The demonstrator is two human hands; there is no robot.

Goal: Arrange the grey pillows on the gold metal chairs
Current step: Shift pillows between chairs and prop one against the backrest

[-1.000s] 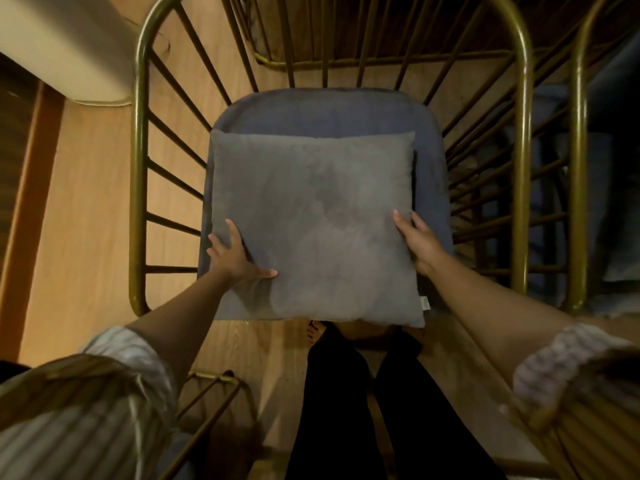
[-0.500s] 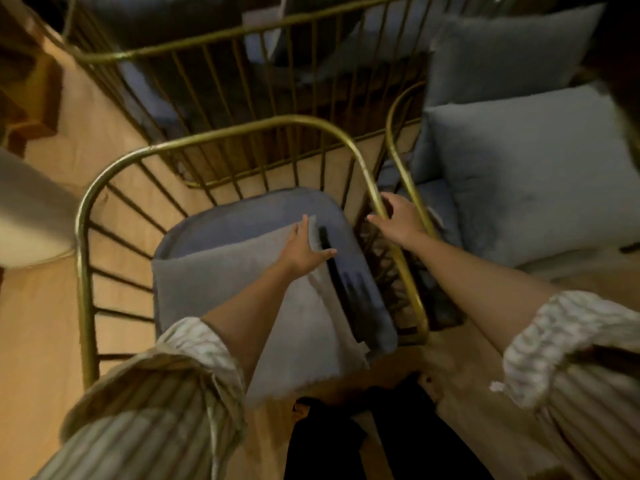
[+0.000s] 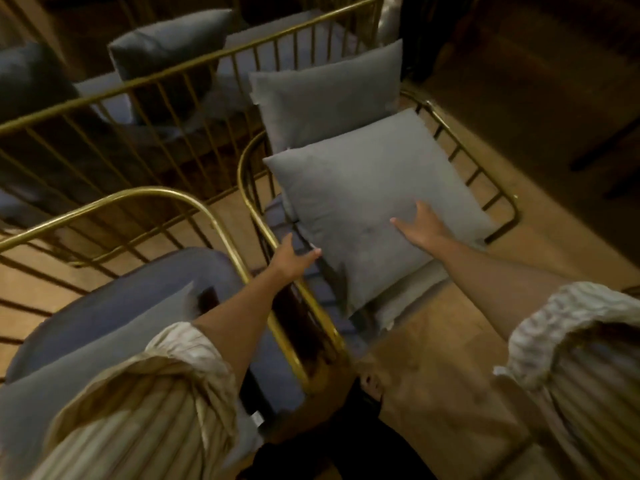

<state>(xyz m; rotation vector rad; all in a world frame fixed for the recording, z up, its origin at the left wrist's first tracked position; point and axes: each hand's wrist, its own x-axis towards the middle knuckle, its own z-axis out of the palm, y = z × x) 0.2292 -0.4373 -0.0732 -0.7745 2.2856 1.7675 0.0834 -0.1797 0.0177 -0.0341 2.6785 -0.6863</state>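
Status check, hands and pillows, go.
Left hand open at front grey pillow's left edge. Right hand open, flat on top of it. Second pillow upright behind, same gold chair. Nothing blocking.

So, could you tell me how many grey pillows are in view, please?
5, possibly more hidden. One under the right hand; one upright behind it; one on the near-left chair; two darker ones beyond the railing.

Two gold chairs (image 3: 263,220) stand on the wooden floor (image 3: 433,358), grey pillows (image 3: 374,209) on their seats.
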